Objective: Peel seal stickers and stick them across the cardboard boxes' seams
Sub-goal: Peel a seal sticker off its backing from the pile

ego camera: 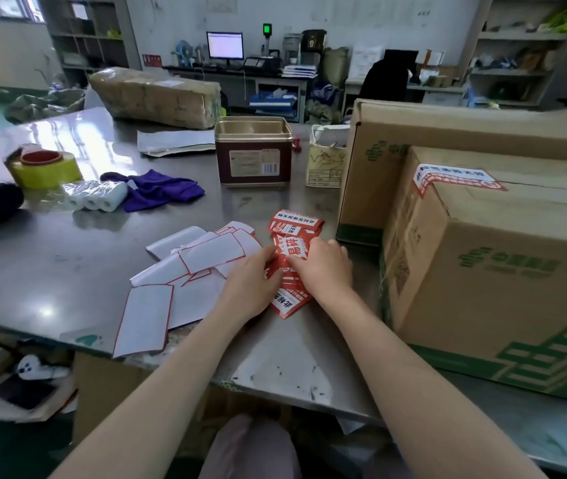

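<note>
A stack of red and white seal stickers (291, 236) lies on the steel table (67, 257) in front of me. My left hand (252, 281) and my right hand (325, 267) both rest on the stack, fingertips pinching the top sticker at its near part. To the right stands a cardboard box (492, 271) with a red and white seal sticker (454, 179) stuck over its top far-left corner. A larger cardboard box (447, 133) stands behind it.
Several peeled white backing sheets (178, 278) lie scattered left of my hands. Further back are a brown tin (253, 152), a purple cloth (157, 190), white paper rolls (97, 195), a yellow tape roll (43, 169) and a wrapped brown bundle (157, 96).
</note>
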